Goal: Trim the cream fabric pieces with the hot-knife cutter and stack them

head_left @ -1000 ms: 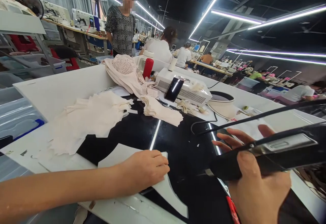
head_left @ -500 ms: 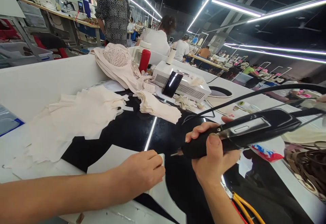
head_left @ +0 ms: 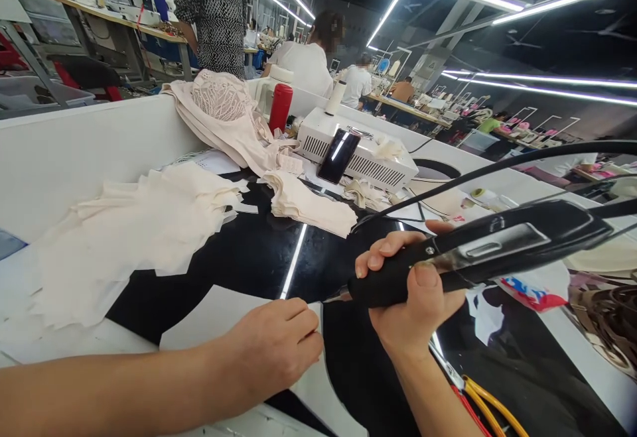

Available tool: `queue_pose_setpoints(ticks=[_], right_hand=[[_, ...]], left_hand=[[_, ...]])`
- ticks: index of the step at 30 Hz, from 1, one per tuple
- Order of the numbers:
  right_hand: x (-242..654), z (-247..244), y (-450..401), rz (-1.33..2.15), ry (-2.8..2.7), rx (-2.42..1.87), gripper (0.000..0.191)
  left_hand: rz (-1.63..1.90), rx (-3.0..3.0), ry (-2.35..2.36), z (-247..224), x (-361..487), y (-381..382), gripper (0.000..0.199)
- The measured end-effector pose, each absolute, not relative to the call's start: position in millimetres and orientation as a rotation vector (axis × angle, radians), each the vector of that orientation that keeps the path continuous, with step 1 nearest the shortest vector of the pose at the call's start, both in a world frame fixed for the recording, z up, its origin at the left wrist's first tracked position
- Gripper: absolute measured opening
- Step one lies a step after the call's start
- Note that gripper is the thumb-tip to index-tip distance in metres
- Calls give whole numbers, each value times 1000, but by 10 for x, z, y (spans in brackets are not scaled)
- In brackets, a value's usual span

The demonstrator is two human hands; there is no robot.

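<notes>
My right hand (head_left: pixel 413 311) grips a black corded handheld tool (head_left: pixel 478 251) with a thin pointed metal tip. The tip points left, close to the fingertips of my left hand (head_left: pixel 279 344). My left hand is closed, its fingers bent together at the edge of a white sheet (head_left: pixel 213 321); whatever they pinch is hidden. That sheet, with a curved outline, lies on a glossy black surface (head_left: pixel 239 258). Behind my hands sit a stack of cream fabric pieces (head_left: pixel 308 203) and, further left, a larger loose pile of cream pieces (head_left: pixel 139 218).
A phone (head_left: pixel 339 155) leans on a white vented machine (head_left: pixel 363 152). Beige bra pieces (head_left: pixel 223 112) and a red bottle (head_left: pixel 281 108) stand behind. A tool with orange and red handles (head_left: pixel 490 400) lies by my right wrist. A cable (head_left: pixel 497 165) arches above. Several people work beyond.
The black tool's tip has shifted slightly left, closer to my left fingertips. My left hand sits at nearly the same spot, and the camera view has moved a little.
</notes>
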State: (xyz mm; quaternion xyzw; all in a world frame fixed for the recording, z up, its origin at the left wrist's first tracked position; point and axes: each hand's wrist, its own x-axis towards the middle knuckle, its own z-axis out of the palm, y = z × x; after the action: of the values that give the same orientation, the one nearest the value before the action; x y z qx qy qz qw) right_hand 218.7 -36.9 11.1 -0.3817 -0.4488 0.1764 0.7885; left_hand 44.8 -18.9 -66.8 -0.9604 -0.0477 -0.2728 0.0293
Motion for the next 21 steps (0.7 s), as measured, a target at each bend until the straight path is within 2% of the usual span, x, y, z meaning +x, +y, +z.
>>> queue_pose_setpoints(ticks=[18, 21], right_hand=[[2054, 64, -416, 479, -1008, -730, 41], [2041, 53, -415, 494, -1031, -707, 41]], left_hand=[[-914, -2867, -134, -690, 443, -200, 29], [-955, -2822, -131, -693, 443, -216, 24]])
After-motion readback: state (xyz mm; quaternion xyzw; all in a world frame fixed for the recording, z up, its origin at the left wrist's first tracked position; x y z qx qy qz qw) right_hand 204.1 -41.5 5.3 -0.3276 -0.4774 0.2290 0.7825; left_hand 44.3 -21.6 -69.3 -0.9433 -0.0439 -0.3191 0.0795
